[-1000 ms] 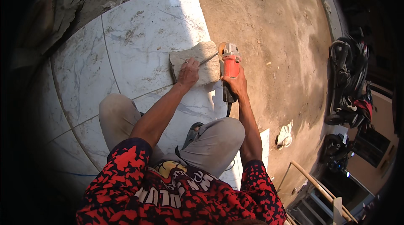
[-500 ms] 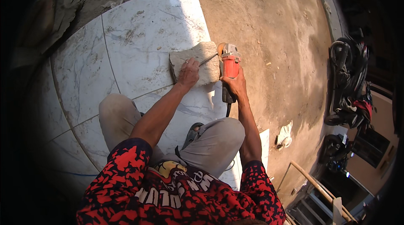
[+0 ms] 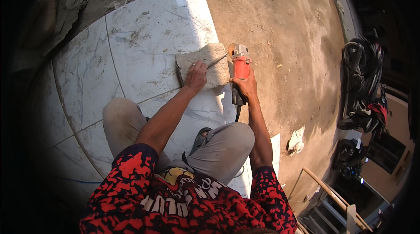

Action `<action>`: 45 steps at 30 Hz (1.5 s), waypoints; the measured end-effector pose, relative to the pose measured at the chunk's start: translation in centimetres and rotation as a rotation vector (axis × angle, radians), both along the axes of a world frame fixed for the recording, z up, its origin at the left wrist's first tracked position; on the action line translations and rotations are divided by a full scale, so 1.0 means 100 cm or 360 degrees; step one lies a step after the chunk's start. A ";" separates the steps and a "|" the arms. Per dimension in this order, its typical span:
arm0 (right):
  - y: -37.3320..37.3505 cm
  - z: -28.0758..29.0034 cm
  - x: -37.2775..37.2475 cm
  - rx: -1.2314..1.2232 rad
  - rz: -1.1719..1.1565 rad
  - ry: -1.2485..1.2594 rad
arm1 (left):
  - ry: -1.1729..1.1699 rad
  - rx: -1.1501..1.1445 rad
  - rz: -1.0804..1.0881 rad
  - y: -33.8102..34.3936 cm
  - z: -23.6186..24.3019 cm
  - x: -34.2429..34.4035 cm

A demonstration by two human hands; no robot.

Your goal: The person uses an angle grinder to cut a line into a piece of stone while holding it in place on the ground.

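Note:
My right hand (image 3: 247,87) is wrapped around the body of a red angle grinder (image 3: 241,67), with its disc (image 3: 231,50) at the far end. My left hand (image 3: 196,75) is closed on a thin dark metal rod (image 3: 215,62), perhaps a chisel, and rests against a rough stone block (image 3: 213,75). The rod's tip points toward the disc and lies very close to it; I cannot tell whether they touch. The block sits at the right edge of the white tiled floor (image 3: 144,50). From the grinder's black rear end, a cord (image 3: 238,113) runs back toward my knee.
Bare brown ground (image 3: 288,68) lies to the right of the tiles. A crumpled white cloth or bag (image 3: 295,140) is on it. Parked motorcycles (image 3: 361,81) stand at the far right, with wooden poles (image 3: 330,192) at the lower right. My bent knees flank my arms.
My right hand and the grinder have shifted slightly to the right. My left hand, the rod and the stone block look the same.

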State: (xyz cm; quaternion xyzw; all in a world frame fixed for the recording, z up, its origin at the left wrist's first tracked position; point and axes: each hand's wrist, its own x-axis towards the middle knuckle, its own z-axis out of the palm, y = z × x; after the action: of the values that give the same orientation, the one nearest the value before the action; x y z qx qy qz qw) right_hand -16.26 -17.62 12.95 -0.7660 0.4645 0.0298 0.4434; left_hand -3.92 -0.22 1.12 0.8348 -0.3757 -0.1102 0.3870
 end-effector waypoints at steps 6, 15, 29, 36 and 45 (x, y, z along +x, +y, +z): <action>0.002 -0.007 -0.007 -0.0061 0.0036 -0.0026 | 0.0004 -0.0019 0.0012 -0.001 0.003 0.000; -0.007 -0.008 -0.004 -0.0015 -0.0018 0.0033 | 0.0017 -0.0026 0.0002 -0.001 0.006 0.000; -0.001 -0.010 -0.003 -0.0072 0.0048 -0.0011 | 0.0021 -0.0007 -0.0003 -0.001 0.004 0.001; -0.005 -0.003 0.002 0.0037 -0.0019 0.0063 | 0.0016 0.0002 0.0010 0.001 0.004 0.000; -0.003 -0.009 -0.005 -0.0075 0.0059 -0.0046 | 0.0012 -0.0023 0.0005 0.000 0.006 -0.001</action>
State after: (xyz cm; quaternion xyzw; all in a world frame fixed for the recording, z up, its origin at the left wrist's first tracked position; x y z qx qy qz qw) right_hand -16.75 -17.93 12.06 -0.7850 0.4443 0.0161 0.4314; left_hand -3.98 -0.22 1.68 0.8321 -0.3738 -0.1100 0.3946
